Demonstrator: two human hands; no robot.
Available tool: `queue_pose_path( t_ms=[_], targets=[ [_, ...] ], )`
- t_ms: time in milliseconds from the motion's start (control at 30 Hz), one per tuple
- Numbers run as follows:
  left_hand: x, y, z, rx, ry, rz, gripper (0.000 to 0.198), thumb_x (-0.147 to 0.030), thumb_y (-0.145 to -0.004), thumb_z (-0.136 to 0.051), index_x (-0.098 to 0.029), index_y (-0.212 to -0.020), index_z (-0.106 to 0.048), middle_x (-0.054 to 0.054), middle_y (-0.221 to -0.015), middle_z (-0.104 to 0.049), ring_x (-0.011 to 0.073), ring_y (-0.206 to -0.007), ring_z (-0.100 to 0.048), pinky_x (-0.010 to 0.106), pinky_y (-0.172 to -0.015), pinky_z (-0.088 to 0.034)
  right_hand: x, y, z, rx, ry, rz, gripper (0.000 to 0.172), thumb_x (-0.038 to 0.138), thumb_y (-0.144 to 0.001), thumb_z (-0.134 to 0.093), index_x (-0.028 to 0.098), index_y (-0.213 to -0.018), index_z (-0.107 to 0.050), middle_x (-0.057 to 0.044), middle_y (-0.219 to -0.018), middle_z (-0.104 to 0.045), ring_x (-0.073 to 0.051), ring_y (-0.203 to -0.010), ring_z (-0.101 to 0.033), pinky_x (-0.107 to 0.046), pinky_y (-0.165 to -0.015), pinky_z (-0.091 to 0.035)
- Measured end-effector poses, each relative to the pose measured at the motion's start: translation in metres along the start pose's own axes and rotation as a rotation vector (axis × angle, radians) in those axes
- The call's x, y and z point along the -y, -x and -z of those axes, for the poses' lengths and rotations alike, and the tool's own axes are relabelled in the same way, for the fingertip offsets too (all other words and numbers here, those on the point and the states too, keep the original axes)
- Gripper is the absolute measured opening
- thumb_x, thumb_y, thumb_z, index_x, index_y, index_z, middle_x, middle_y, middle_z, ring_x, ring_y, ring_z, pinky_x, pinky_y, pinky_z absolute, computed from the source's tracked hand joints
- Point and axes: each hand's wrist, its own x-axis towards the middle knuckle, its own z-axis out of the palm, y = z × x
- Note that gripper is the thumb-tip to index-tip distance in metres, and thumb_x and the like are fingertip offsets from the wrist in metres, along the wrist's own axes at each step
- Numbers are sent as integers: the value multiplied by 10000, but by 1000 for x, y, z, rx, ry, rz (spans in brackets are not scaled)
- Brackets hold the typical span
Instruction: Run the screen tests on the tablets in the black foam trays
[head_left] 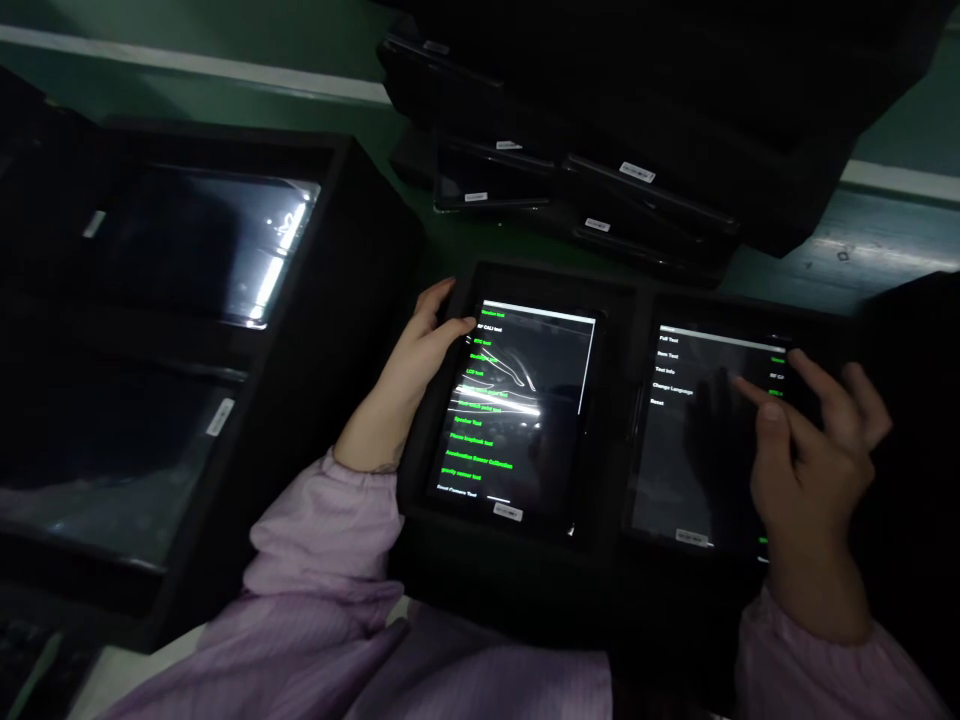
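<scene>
Two tablets lie side by side in a black tray (pixel 615 450) in front of me. The left tablet (pixel 555 430) is lit with a list of test names, mostly in green, and strips of glare cross it. My left hand (pixel 409 370) grips the tray's left edge, its thumb by the tablet's upper left border. On the right tablet (pixel 697 450) a short menu in white shows, with some green text at its right side. My right hand (pixel 814 480) is over this screen, index finger stretched out at the glass and the other fingers apart. Whether the fingertip touches cannot be made out.
At the left stands a black box (pixel 367 240) with two dark-screened tablets (pixel 217 240) in it. Several more tablets (pixel 495 180) with white labels lie stacked behind the tray, by a dark bulk (pixel 675 80). The green work surface (pixel 300 110) shows at the back.
</scene>
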Motion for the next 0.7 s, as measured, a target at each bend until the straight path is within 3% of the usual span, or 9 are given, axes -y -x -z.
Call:
queue_pose_path(
  t_ms=[167, 433, 533, 700],
  targets=[
    [8, -2, 5, 53, 12, -34, 749, -347, -764, -796, -314, -1508, -721, 60, -1717, -593, 407, -1643, -495, 543, -1432, -322, -1, -1, 2, 44, -31, 153, 306, 375, -1141, -617, 291, -1073, -904, -84, -1401, -813, -393, -1533, -581, -712, -1235, -519],
    [3, -2, 13, 184, -6, -71, 942, -306, -705, -787, -249, -1632, -624, 108, -1780, -518, 436, -1710, -391, 541, -1458, -248, -8, 4, 3, 157, -76, 171, 289, 372, -1142, -624, 308, -1172, -905, -79, -1627, -700, -432, -1647, -471, -698, -1239, -498],
    [-6, 0, 15, 276, -25, -51, 1021, -286, -681, -791, -246, -1678, -576, 110, -1822, -465, 436, -1744, -328, 543, -1472, -195, -17, 6, -1, 119, -76, 221, 278, 414, -1135, -644, 317, -1163, -903, -64, -1636, -700, -434, -1665, -463, -704, -1223, -491],
    [-14, 1, 15, 331, -96, -83, 1119, -346, -694, -846, -181, -1743, -493, 158, -1843, -426, 446, -1780, -232, 544, -1480, -132, -25, 2, -6, -41, -85, 233, 242, 402, -1113, -681, 321, -1152, -906, -72, -1451, -814, -396, -1531, -628, -642, -1124, -549]
  ],
)
